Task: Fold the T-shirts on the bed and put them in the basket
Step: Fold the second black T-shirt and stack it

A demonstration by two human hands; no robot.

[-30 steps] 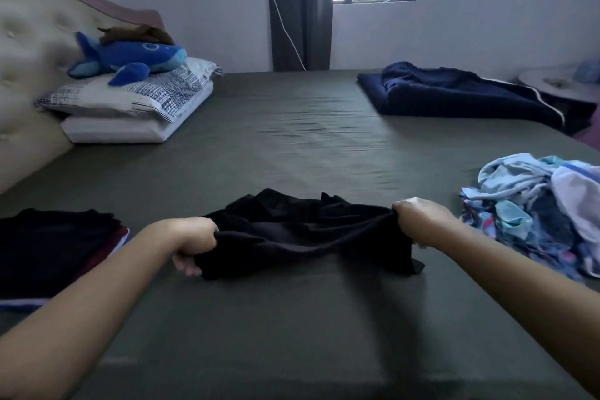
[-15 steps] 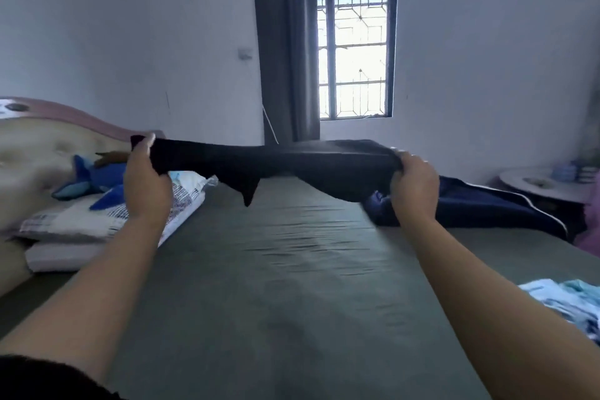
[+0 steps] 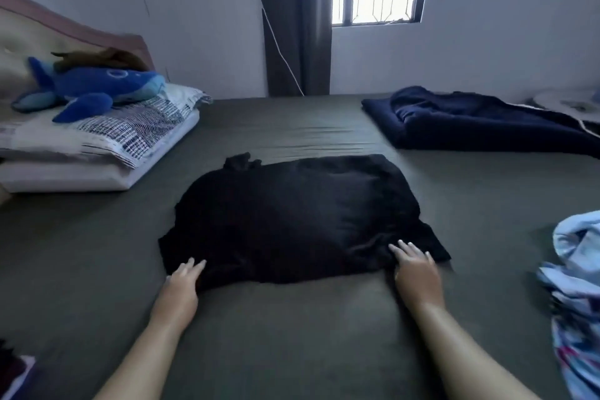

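Both hands lay flat w/ fingers straight on the near hem of a black soft-cotton T-shirt (image 3: 292, 217): left hand (image 3: 181, 279) pressed on the near-left corner, right hand (image 3: 417, 265) on the near-right corner. Neither gripped or pinched the cloth; palms down, fingers pointing away from the person.

Going left to right: at the bottom-left edge a sliver of dark stacked fabric w/ a white and red edge (image 3: 14, 370) showed, prob. shirts already folded, but too cropped to tell. Behind it, a checked grey-and-white pillow (image 3: 107, 133) on a plain white pillow, w/ a blue plush whale toy (image 3: 97, 88) on top, against a padded beige headboard (image 3: 22, 39). Mid-frame, the black T-shirt was spread on the dark olive-green bedsheet (image 3: 292, 334), roughly flat but lumpy, w/ a bunched bit at the far-left corner; no fold made in it yet. Far right, a navy-blue blanket (image 3: 470, 120) lay crumpled near the wall. At the right edge, a heap of light-blue patterned garments (image 3: 574, 273) sat unfolded, apart from the black shirt.

Progress, as a judgement: early-to-mid. This shirt was only at the laying-out/smoothing step; sleeves and body folds were left to do. The right-hand heap still needed folding too. No basket in view, so nothing could be confirmed as put away; that whole step appeared to remain.
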